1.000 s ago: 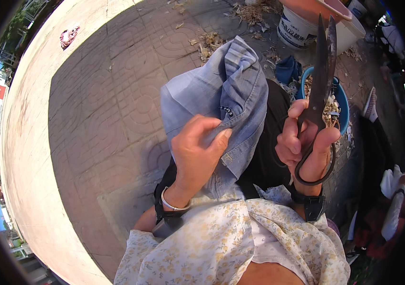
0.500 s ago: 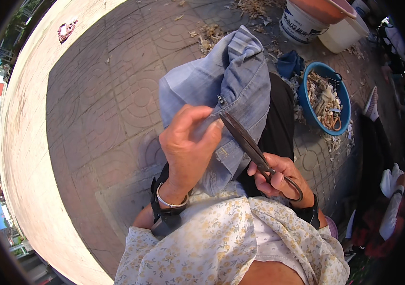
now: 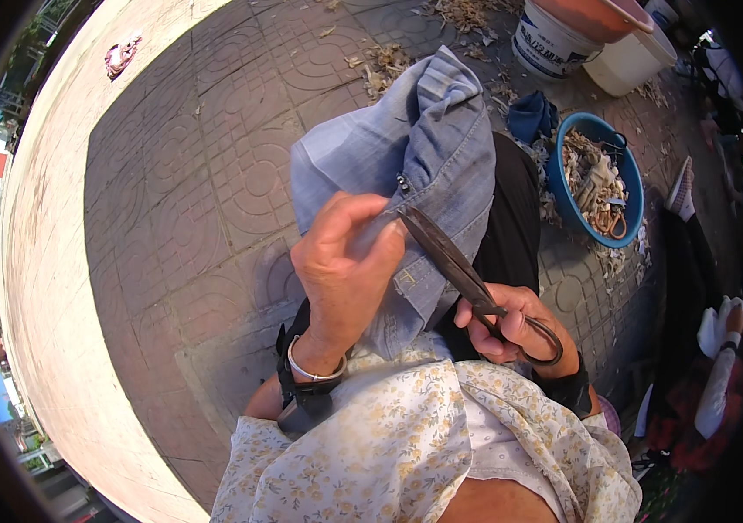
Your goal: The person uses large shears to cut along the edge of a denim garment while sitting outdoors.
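Observation:
Across my lap lies a faded blue denim garment [image 3: 454,166], bunched at its far end, with a small dark metal piece [image 3: 404,184] near the middle. My left hand [image 3: 345,261] is closed on the denim, thumb and forefinger at a fold; exactly what sits between the fingertips is hard to see. Dark metal scissors [image 3: 446,253] are gripped in my right hand [image 3: 515,322], fingers through and around the handles. Their blades are nearly together, pointing up and left, with the tips beside my left thumb and over the denim.
Right of my knee stands a blue basin [image 3: 561,179] full of scraps, with a dark blue cloth [image 3: 532,118] beside it. A white bucket [image 3: 546,44] carries an orange basin [image 3: 594,19]. Scraps [image 3: 385,65] litter the paving. At far right sits another person [image 3: 712,383].
The scissors have shifted slightly, their tips moving a little left and the handles a little right. My left hand stays nearly still. The other person's hand at far right has moved.

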Tool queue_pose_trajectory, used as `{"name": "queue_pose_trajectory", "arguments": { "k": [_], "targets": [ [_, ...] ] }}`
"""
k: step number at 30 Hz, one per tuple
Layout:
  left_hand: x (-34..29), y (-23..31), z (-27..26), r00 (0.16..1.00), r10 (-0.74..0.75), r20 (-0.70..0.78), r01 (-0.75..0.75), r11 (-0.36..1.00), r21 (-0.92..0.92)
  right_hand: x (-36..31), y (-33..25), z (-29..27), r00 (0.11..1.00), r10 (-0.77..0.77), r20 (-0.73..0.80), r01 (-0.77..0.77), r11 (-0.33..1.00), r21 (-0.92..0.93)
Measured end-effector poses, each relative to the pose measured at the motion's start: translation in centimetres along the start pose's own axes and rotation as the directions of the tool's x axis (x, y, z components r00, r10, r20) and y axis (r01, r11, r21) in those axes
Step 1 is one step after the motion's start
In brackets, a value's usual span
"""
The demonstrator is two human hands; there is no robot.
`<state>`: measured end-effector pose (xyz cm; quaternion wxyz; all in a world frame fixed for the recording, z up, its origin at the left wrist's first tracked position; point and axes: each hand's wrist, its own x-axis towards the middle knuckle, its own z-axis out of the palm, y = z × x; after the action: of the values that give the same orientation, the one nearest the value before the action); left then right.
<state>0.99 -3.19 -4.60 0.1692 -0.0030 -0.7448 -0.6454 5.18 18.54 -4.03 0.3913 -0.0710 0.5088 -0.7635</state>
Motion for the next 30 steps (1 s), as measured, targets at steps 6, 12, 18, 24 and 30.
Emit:
{"name": "queue_pose_trajectory", "arguments": {
  "k": [6, 12, 18, 24, 30],
  "targets": [
    [0.0, 0.1, 0.1, 1.000, 0.010, -0.007, -0.010, 1.000, 0.003, -0.1, -0.3, -0.4, 0.999, 0.042, 0.028, -0.043, 0.999, 0.025],
    [-0.1, -0.2, 0.0, 0.998, 0.060, -0.026, -0.058, 0.995, 0.078, -0.1, -0.3, -0.5, 0.995, 0.087, 0.050, -0.092, 0.989, 0.119],
    [-0.1, -0.3, -0.1, 0.998, 0.058, -0.021, -0.055, 0.993, 0.105, 0.9, 0.8, 0.7, 0.988, -0.141, -0.055, 0.138, 0.989, -0.044],
    [0.5, 0.0, -0.2, 0.999, -0.002, -0.034, 0.004, 0.998, 0.067, 2.8, 3.5, 1.0, 0.894, -0.425, -0.141, 0.334, 0.843, -0.421],
    [-1.3, -0.4, 1.6, 0.969, 0.168, 0.184, -0.194, 0.971, 0.138, 3.5, -0.6, 1.8, 0.863, -0.430, -0.265, 0.500, 0.801, 0.329]
  ]
}}
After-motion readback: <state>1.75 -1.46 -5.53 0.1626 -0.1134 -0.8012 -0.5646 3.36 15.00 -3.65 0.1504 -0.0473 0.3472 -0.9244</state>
